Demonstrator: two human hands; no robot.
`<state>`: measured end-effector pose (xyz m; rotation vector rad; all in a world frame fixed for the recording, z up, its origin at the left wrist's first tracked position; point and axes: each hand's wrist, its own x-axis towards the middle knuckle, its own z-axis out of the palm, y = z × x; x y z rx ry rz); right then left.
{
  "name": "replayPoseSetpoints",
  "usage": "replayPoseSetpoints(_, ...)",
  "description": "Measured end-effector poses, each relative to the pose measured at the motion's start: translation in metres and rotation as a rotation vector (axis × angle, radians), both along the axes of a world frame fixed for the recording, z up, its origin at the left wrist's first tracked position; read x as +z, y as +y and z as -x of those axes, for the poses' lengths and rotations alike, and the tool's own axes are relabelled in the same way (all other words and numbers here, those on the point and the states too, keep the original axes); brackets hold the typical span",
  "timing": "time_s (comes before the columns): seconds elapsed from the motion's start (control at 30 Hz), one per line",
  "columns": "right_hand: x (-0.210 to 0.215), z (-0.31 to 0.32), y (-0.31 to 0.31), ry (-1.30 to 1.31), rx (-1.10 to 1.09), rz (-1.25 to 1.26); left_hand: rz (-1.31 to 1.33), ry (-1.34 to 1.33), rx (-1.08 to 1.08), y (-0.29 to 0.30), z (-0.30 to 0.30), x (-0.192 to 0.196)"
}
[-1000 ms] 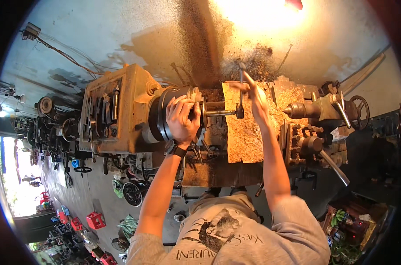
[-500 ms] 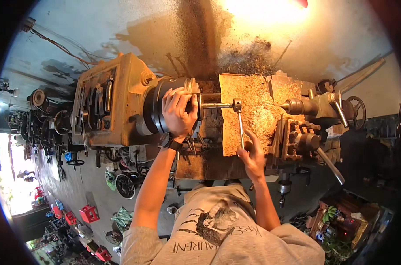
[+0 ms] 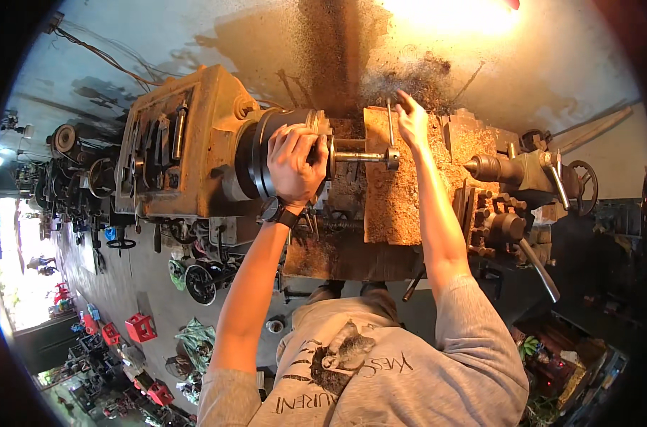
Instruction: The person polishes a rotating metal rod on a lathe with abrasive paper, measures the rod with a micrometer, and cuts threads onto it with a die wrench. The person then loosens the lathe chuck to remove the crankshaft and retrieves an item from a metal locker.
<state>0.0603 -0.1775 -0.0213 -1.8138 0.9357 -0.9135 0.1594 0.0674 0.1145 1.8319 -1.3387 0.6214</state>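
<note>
A dark round lathe chuck [image 3: 258,160] sits at the front of the headstock. My left hand [image 3: 295,160], with a watch on its wrist, is closed over the chuck's near face and rim, fingers curled. From beside it a chuck key [image 3: 360,156] sticks out to the right, its steel shaft ending in a round head. A thin crossbar [image 3: 391,128] runs through that head and points away from me. Just right of the bar's far end is my right hand [image 3: 413,122], fingers stretched out; whether it touches the bar I cannot tell.
A chip-covered board [image 3: 402,213] lies over the lathe bed. Rightward stand the tailstock with its pointed centre [image 3: 491,168] and the tool post [image 3: 505,226] with a long handle. Several tools rest on the headstock [image 3: 209,142]. Red crates [image 3: 140,327] stand on the floor at left.
My right hand has moved from the near side to the far side. The key's crossbar has swung from pointing toward me to pointing away. My left hand stays on the chuck.
</note>
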Motion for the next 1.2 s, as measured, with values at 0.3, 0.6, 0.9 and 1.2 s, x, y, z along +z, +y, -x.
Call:
replayPoseSetpoints(0.3, -0.043, 0.108, 0.159, 0.434, 0.179, -0.112, 0.012, -0.002, 0.004, 0.002, -0.003, -0.002)
replayPoseSetpoints(0.6, 0.109, 0.076, 0.124, -0.289, 0.087, 0.377, 0.009, 0.023, 0.015, 0.0, 0.003, 0.0)
replayPoseSetpoints(0.9, -0.023, -0.004, -0.01, 0.467, 0.004, -0.011, -0.008, 0.021, -0.018, -0.007, 0.004, -0.002)
replayPoseSetpoints(1.2, -0.066, 0.114, 0.156, 0.364, 0.025, 0.228, 0.045, 0.041, -0.031, -0.008, 0.003, 0.001)
